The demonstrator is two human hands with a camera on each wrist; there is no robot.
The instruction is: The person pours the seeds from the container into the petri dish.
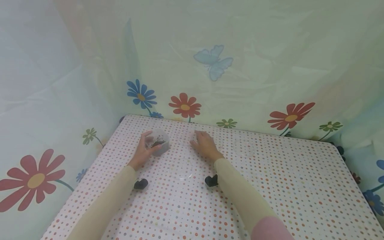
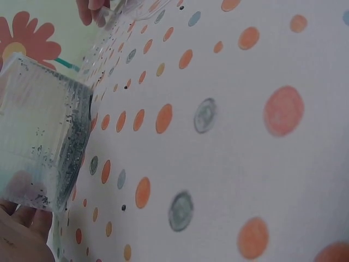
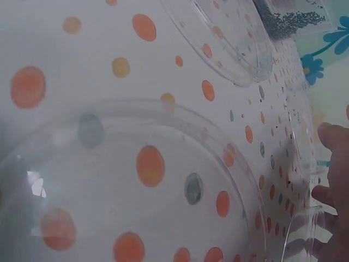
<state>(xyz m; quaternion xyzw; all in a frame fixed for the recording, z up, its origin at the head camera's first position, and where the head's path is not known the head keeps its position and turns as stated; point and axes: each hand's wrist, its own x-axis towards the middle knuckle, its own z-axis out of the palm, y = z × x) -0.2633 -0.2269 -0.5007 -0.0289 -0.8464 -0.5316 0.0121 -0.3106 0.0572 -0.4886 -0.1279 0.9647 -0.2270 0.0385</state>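
Note:
My left hand [image 1: 144, 151] holds a clear plastic tub [image 1: 162, 149] at the table's back left, thumb on one side and fingers on the other. Small dark grains [image 2: 73, 136] lie in the tub's bottom and cling to its walls. My right hand [image 1: 205, 145] hovers low among shallow clear dishes, its fingers slightly bent and apart. A clear dish [image 1: 183, 137] lies just left of those fingertips, dark specks in or around it. In the right wrist view, fingers show beside and through another dish rim [image 3: 289, 240]. No object held there can be made out.
Another clear round dish [image 1: 181, 169] lies nearer me, between the forearms, and a faint one [image 1: 243, 148] farther right. A dotted cloth covers the table [image 1: 285, 186]. Flower-printed sheeting [image 1: 249, 83] hangs behind it and at the sides. Stray dark specks dot the cloth.

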